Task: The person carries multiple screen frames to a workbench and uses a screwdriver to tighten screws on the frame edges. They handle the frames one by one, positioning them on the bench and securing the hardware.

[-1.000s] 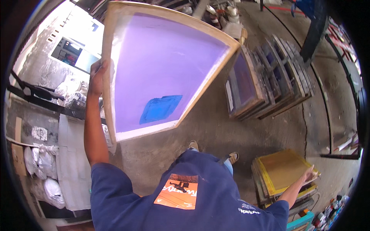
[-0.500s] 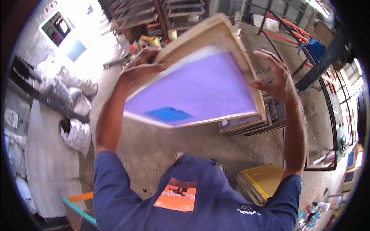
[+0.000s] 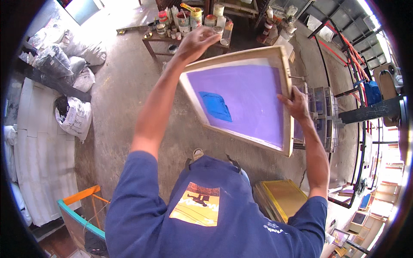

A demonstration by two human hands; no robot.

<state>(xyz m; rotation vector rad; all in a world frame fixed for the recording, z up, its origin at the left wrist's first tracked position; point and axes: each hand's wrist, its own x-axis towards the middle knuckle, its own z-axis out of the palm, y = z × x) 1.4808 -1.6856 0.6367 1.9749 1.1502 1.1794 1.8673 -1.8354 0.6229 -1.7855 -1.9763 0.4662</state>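
Observation:
A wooden-edged silk screen frame [image 3: 247,96] hangs tilted in front of me, its mesh coated purple with a blue patch at the lower left. My right hand [image 3: 297,104] grips its right side, thumb over the front and the other fingers mostly hidden by the wood. My left hand [image 3: 198,44] is beyond the frame's upper left corner, fingers stretched toward the right, with nothing seen in it. Its wrist overlaps that corner; whether they touch I cannot tell.
Paint tubs [image 3: 183,21] crowd a low table [image 3: 150,45] ahead. Stacked screens [image 3: 325,116] stand at right, and yellow-edged frames [image 3: 282,198] lie by my right side. White sacks [image 3: 75,116] are at left; a teal-edged stand [image 3: 81,219] is near left.
The screen has turned and moved right and lower. My right hand, earlier spread beside it, now grips its right side. My left hand has moved up and right, off its edge.

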